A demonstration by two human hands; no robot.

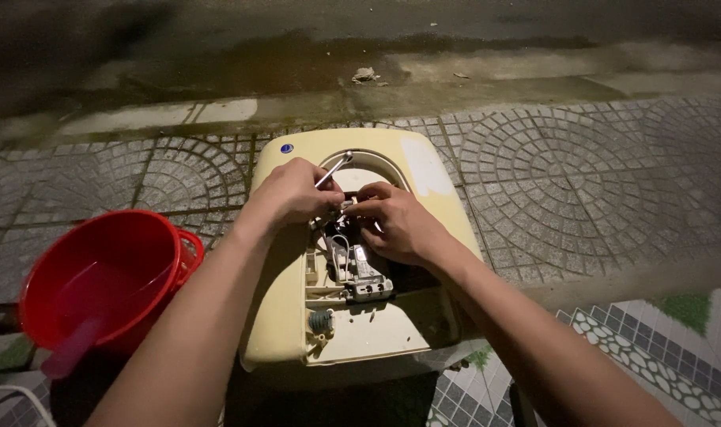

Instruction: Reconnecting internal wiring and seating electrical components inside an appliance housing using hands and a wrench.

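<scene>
Left hand point(291, 192): clenched round a metal wrench point(334, 168), shaft angled up-right, head down in the opening for leverage.
Right hand point(394, 222): fingers pinched on a small fitting, steadying it against the tool.
Cream appliance casing point(424, 170): frame centre, flat on paving, cover off, wiring exposed.
Red bucket point(100, 277): lower left, holding a pink scoop point(72, 348); water inside uncertain.

A red bucket point(100, 285) stands on patterned paving point(582, 174) beside a wet kerb point(297, 103).
</scene>
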